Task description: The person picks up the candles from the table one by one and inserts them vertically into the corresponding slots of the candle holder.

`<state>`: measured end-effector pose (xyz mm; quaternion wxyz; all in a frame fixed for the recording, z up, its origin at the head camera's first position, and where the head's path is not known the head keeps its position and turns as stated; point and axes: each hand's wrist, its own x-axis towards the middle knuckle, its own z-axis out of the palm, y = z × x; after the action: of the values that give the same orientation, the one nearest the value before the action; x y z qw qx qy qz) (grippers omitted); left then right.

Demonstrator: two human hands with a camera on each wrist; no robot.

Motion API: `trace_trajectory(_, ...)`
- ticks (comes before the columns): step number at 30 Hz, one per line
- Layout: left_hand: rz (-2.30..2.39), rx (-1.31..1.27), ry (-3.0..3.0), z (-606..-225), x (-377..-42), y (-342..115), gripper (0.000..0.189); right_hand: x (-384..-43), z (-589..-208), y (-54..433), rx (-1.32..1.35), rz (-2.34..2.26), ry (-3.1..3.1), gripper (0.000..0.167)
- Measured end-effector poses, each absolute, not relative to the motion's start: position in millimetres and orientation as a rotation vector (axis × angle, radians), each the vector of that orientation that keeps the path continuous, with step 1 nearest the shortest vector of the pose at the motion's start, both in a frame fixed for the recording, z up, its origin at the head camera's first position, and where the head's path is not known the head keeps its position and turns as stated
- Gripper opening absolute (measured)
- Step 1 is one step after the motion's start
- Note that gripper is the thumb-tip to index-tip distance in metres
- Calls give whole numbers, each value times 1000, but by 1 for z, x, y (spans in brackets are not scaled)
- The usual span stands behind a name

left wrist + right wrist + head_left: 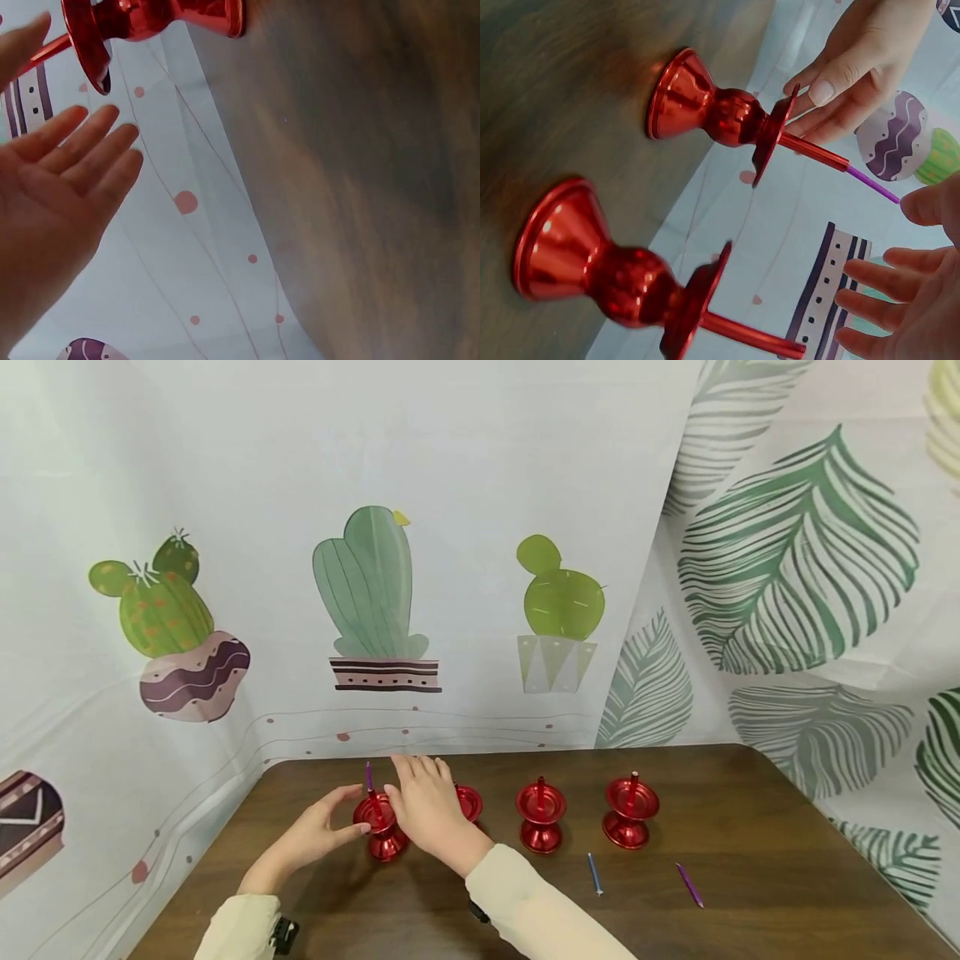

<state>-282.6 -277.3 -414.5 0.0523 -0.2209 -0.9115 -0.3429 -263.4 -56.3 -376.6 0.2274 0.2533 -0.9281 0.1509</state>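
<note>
purple candle [368, 775]: upright in the leftmost red holder [387, 847], apparently seated. outstanding: other holders [541, 837] plainly show none; blue candle [595, 874], second purple candle [690, 885] loose on table [337, 914]. left hand [318, 833], right hand [431, 807]: fingers extended, gripping nothing.

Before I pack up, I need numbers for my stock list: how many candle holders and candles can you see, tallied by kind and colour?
Red candle holders: 4
Purple candles: 2
Blue candles: 1
Total visible: 7
</note>
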Motion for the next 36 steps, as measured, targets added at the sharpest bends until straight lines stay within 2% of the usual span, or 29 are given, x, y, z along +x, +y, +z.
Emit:
trace_trajectory(12,-818,-543,-2465,-406,-264,-269,40,-254,-369,-28,771,491,-2480,47)
trace_trajectory(17,-791,-539,-2356,-394,-256,-259,33,-247,-365,-14,791,536,-2438,47)
trace_trajectory(26,-838,-667,-2175,-379,-242,-232,36,-235,-368,13,794,616,-2366,48)
trace_trajectory(36,-907,-745,-2212,-382,-241,-205,40,-222,-378,40,725,646,-2328,52)
